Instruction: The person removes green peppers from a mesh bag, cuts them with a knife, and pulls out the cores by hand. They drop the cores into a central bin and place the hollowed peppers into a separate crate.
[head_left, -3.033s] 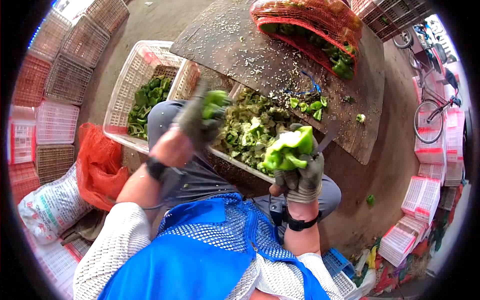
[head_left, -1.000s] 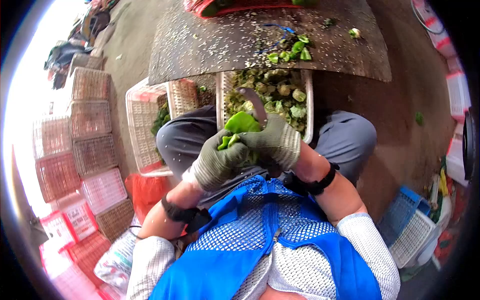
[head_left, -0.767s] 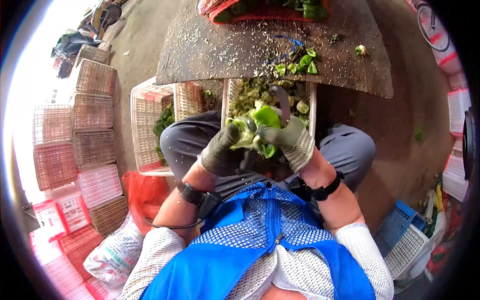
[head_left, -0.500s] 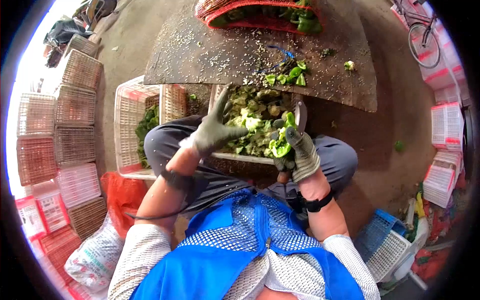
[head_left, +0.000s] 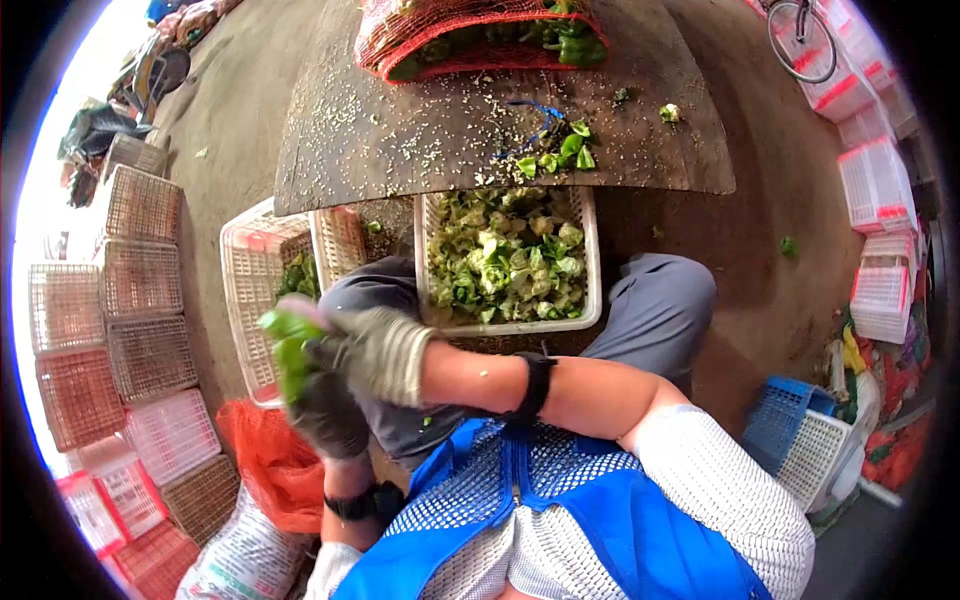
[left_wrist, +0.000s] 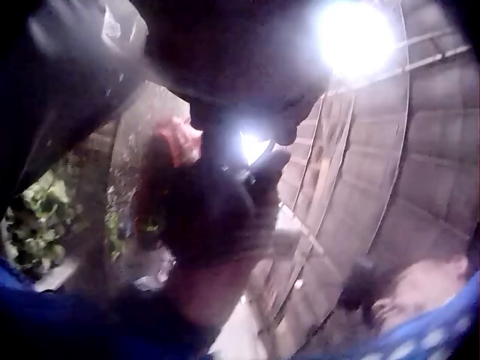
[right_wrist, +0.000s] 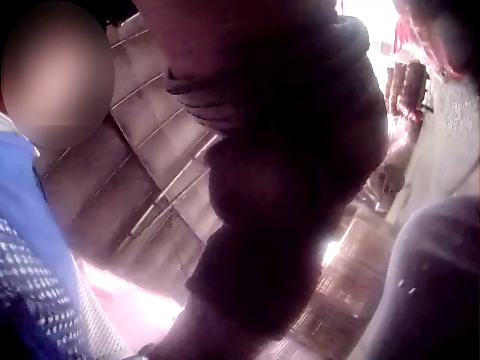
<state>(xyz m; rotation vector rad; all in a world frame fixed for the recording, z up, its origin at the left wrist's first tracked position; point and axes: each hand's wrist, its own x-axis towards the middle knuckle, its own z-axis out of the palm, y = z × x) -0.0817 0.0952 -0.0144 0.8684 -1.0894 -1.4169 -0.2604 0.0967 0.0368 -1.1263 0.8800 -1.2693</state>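
Note:
At the left of the head view, my left hand (head_left: 335, 415) holds a green bell pepper (head_left: 290, 355), blurred by motion. My right hand (head_left: 385, 355) reaches across my body to the same pepper, fingers curled. The curved knife seen there in earlier frames is mostly hidden; a pale pinkish streak shows at the pepper's top. Both hands wear grey-green work gloves and are above my bent left knee. Between my knees stands a white crate (head_left: 592, 260) heaped with pepper cores and trimmings. The wrist views are dark, and the hands' grip is hidden there.
A second white crate (head_left: 245, 290) with green pieces stands at left. Beyond lies a board (head_left: 400, 150) strewn with seeds and scraps, bearing a red mesh sack (head_left: 480, 40) of peppers. Stacked crates (head_left: 140, 270) and an orange net bag (head_left: 275, 465) line the left.
My right hand has swung from the middle crate across to the left. My left hand, empty half a second ago, has drawn left and now holds a pepper. The green scrap has left my right hand.

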